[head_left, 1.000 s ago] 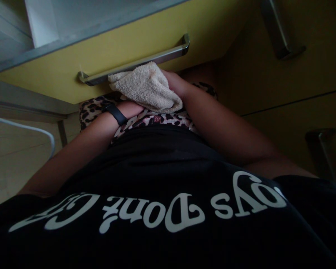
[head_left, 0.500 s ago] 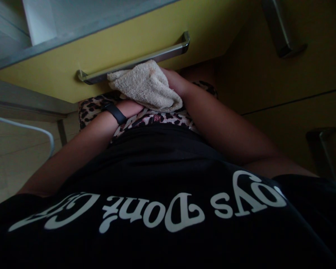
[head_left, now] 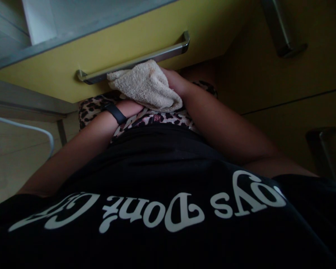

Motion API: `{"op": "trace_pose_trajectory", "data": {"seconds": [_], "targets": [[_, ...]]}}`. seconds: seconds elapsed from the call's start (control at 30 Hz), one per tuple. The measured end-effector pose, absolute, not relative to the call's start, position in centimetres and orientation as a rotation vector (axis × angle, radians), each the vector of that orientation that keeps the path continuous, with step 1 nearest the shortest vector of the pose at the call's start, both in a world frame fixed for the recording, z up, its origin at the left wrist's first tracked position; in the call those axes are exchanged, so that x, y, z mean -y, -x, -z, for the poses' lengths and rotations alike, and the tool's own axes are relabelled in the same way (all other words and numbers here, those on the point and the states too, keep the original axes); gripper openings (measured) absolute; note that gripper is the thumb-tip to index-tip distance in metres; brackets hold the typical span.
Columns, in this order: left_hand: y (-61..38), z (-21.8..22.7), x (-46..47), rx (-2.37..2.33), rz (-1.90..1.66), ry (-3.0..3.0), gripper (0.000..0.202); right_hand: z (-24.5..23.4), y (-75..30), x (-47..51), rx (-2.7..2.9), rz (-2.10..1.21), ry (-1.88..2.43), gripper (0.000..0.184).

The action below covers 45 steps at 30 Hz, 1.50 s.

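A beige towel (head_left: 147,86) is bunched in front of my waist, just below the metal handle (head_left: 134,61) of a yellow drawer (head_left: 114,45). My right hand (head_left: 175,80) grips the towel from the right side, fingers wrapped into the cloth. My left hand (head_left: 131,107) lies under the towel, a black band on its wrist; its fingers are hidden by the cloth. My black shirt with white lettering fills the lower part of the view.
Yellow cabinet fronts (head_left: 291,74) with metal handles (head_left: 280,33) stand at the right. A grey countertop edge (head_left: 72,31) runs above the drawer. A white cable (head_left: 30,129) curves over the pale floor at the left.
The towel and both hands have barely shifted upward toward the drawer handle; otherwise nothing has visibly changed.
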<state>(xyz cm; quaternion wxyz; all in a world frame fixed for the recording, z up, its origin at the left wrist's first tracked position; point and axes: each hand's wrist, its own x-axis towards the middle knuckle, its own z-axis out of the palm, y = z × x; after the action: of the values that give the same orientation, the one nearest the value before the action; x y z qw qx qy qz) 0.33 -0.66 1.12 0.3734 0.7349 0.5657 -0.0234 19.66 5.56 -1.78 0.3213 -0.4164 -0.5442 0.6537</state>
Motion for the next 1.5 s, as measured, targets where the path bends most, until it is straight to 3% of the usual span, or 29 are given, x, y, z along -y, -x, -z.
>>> {"op": "trace_pose_trajectory", "data": {"seconds": [0.37, 0.6, 1.07, 1.33, 1.5], "targets": [[0.0, -0.7, 0.4, -1.429, 0.088, -1.902, 0.056, 1.2, -19.4, -5.3, 1.391, -1.746, 1.063, 0.057], [0.1, -0.6, 0.3, -1.442, 0.104, -1.912, 0.057, 2.2, -19.5, -5.9, 1.375, -1.708, 1.069, 0.043], [0.5, 0.4, -0.7, -1.431, 0.227, -1.920, 0.077, 2.3, -19.2, -6.1, 1.368, -1.749, 1.023, 0.043], [0.3, 0.1, -0.3, -1.433, 0.114, -1.872, 0.065, 0.7, -19.5, -5.1, 1.268, -1.765, 1.063, 0.041], [0.1, -0.2, -0.3, -1.449, 0.158, -1.846, 0.068, 0.0, -19.8, -4.7, 1.301, -1.751, 1.056, 0.034]]}}
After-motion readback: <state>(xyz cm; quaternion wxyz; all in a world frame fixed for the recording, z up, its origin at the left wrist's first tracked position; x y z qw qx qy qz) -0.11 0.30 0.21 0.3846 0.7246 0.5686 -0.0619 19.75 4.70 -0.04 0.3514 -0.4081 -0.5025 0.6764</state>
